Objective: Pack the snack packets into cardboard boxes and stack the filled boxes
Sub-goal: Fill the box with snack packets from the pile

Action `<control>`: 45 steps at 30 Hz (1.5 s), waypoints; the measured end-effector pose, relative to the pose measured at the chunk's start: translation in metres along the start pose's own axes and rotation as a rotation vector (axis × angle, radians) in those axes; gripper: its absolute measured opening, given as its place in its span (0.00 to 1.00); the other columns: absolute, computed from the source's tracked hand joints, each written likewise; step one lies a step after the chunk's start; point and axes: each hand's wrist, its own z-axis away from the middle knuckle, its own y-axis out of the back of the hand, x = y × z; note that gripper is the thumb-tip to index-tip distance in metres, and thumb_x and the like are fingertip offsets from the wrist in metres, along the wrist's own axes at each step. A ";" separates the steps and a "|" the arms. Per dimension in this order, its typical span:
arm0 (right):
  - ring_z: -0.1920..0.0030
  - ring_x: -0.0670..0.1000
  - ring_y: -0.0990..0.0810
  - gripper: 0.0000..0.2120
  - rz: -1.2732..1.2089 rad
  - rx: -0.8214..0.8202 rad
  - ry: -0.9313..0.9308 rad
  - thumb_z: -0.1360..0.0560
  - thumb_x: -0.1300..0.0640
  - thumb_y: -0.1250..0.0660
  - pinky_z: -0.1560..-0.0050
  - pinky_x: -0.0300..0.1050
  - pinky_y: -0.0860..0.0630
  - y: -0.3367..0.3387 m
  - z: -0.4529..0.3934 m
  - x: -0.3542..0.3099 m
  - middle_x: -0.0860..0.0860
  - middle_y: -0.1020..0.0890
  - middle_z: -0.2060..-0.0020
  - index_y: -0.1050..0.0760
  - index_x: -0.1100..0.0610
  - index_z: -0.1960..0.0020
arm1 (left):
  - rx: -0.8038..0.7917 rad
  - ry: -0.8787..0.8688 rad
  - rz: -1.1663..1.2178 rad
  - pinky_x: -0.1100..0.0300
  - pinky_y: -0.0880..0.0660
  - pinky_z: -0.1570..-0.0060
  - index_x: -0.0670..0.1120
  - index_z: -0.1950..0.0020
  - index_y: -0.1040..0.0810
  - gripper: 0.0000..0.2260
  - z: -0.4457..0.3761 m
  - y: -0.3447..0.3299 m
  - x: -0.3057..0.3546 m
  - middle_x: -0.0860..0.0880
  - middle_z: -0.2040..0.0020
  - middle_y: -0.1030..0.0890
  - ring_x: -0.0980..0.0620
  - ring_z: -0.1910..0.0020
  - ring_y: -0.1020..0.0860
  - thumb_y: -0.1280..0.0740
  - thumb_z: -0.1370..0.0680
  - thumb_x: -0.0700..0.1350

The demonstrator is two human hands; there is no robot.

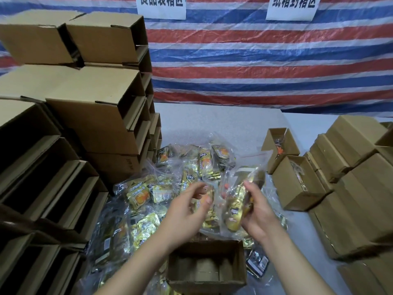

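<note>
1. A clear bag of snack packets (240,201) is gripped by the right hand (258,211) above the open box (207,267) (near counter edge);
2. The left hand (185,211) is held beside it, fingers loosely curled, nothing grasped.

Up at twelve o'clock hangs a red, white and blue striped woven plastic tarpaulin (265,60), crinkled and glossy — it fills the whole backdrop. Two white paper signs with black characters are fixed on it, one at around eleven (161,7), the other at one o'clock (292,7), both cut off by the top edge. Below, a pale grey table surface (217,122) runs up to the tarpaulin.
</note>
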 end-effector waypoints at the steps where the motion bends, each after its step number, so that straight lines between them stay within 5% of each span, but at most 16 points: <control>1: 0.54 0.58 0.14 0.18 -0.001 -0.045 0.006 0.31 0.47 0.26 0.59 0.52 0.17 0.005 0.003 -0.004 0.62 0.15 0.48 0.14 0.61 0.49 | -0.014 0.027 -0.014 0.78 0.31 0.50 0.63 0.35 0.29 0.14 0.001 0.006 -0.009 0.65 0.41 0.23 0.72 0.44 0.26 0.35 0.21 0.58; 5: 0.53 0.59 0.14 0.29 0.096 -0.253 -0.002 0.38 0.46 0.19 0.52 0.57 0.17 0.018 0.010 -0.013 0.64 0.18 0.43 0.16 0.61 0.43 | -0.181 0.148 -0.192 0.73 0.29 0.49 0.54 0.32 0.24 0.16 0.011 0.020 -0.059 0.64 0.42 0.22 0.69 0.45 0.25 0.36 0.19 0.56; 9: 0.49 0.57 0.15 0.31 0.399 -0.370 -0.081 0.37 0.45 0.21 0.49 0.54 0.19 0.011 0.014 -0.009 0.60 0.16 0.45 0.19 0.58 0.38 | -0.322 0.233 -0.248 0.71 0.31 0.41 0.56 0.30 0.28 0.18 0.026 0.016 -0.098 0.62 0.35 0.26 0.65 0.38 0.28 0.37 0.19 0.58; 13: 0.49 0.59 0.22 0.34 0.783 -0.472 -0.159 0.33 0.52 0.26 0.46 0.61 0.24 -0.003 0.016 -0.002 0.63 0.22 0.49 0.32 0.72 0.37 | -0.334 0.320 -0.168 0.74 0.32 0.46 0.54 0.31 0.26 0.16 0.034 0.008 -0.115 0.58 0.36 0.24 0.64 0.40 0.27 0.39 0.17 0.56; 16: 0.57 0.44 0.23 0.14 1.146 -0.629 -0.222 0.28 0.55 0.26 0.52 0.41 0.27 -0.017 0.018 0.003 0.45 0.22 0.57 0.26 0.54 0.46 | -0.314 0.384 -0.082 0.55 0.26 0.37 0.53 0.37 0.20 0.14 0.037 0.001 -0.122 0.55 0.41 0.19 0.56 0.42 0.22 0.40 0.16 0.55; 21: 0.50 0.45 0.21 0.21 1.645 -0.758 -0.303 0.27 0.43 0.31 0.49 0.45 0.22 -0.027 0.013 0.025 0.42 0.20 0.47 0.26 0.43 0.35 | -0.315 0.476 0.106 0.38 0.20 0.47 0.55 0.46 0.16 0.16 0.043 0.001 -0.128 0.44 0.53 0.14 0.37 0.51 0.17 0.39 0.19 0.61; 23: 0.49 0.41 0.23 0.24 1.721 -0.789 -0.331 0.29 0.40 0.34 0.49 0.41 0.25 -0.030 0.011 0.033 0.36 0.23 0.47 0.30 0.37 0.33 | -0.302 0.490 0.135 0.41 0.20 0.44 0.56 0.48 0.16 0.18 0.042 0.000 -0.130 0.46 0.51 0.14 0.38 0.48 0.17 0.39 0.22 0.65; 26: 0.41 0.49 0.24 0.27 1.806 -0.824 -0.343 0.29 0.39 0.36 0.40 0.50 0.24 -0.032 0.005 0.048 0.44 0.24 0.35 0.35 0.34 0.31 | -0.280 0.488 0.137 0.52 0.20 0.44 0.59 0.48 0.16 0.21 0.041 -0.002 -0.132 0.54 0.52 0.14 0.51 0.51 0.16 0.42 0.25 0.69; 32: 0.35 0.52 0.26 0.27 1.780 -0.790 -0.449 0.26 0.39 0.34 0.33 0.54 0.28 -0.018 -0.009 0.081 0.46 0.26 0.31 0.34 0.38 0.28 | -0.263 0.477 0.190 0.67 0.22 0.52 0.61 0.48 0.16 0.17 0.045 -0.003 -0.128 0.56 0.55 0.15 0.60 0.56 0.17 0.42 0.23 0.65; 36: 0.37 0.55 0.25 0.28 1.855 -0.754 -0.480 0.24 0.44 0.34 0.37 0.52 0.27 -0.007 -0.019 0.098 0.52 0.26 0.32 0.35 0.48 0.26 | -0.256 0.450 0.210 0.66 0.24 0.46 0.54 0.45 0.15 0.20 0.046 -0.004 -0.125 0.57 0.49 0.15 0.63 0.50 0.18 0.43 0.19 0.61; 39: 0.36 0.58 0.25 0.31 1.919 -0.708 -0.497 0.23 0.47 0.32 0.38 0.50 0.27 0.000 -0.024 0.115 0.55 0.27 0.31 0.37 0.52 0.23 | -0.227 0.452 0.217 0.75 0.27 0.57 0.52 0.48 0.15 0.18 0.047 -0.006 -0.125 0.57 0.53 0.14 0.63 0.54 0.17 0.43 0.17 0.57; 42: 0.35 0.59 0.25 0.33 1.962 -0.675 -0.525 0.23 0.50 0.30 0.36 0.52 0.26 0.009 -0.026 0.131 0.56 0.27 0.30 0.39 0.52 0.23 | -0.207 0.467 0.224 0.74 0.27 0.61 0.49 0.51 0.15 0.19 0.047 -0.008 -0.125 0.53 0.58 0.14 0.58 0.58 0.16 0.43 0.16 0.56; 45: 0.33 0.59 0.26 0.37 1.960 -0.629 -0.544 0.24 0.51 0.28 0.34 0.49 0.28 0.014 -0.025 0.138 0.56 0.29 0.29 0.42 0.51 0.21 | -0.204 0.465 0.199 0.73 0.28 0.62 0.53 0.53 0.16 0.18 0.048 -0.010 -0.126 0.58 0.61 0.15 0.63 0.61 0.18 0.43 0.18 0.59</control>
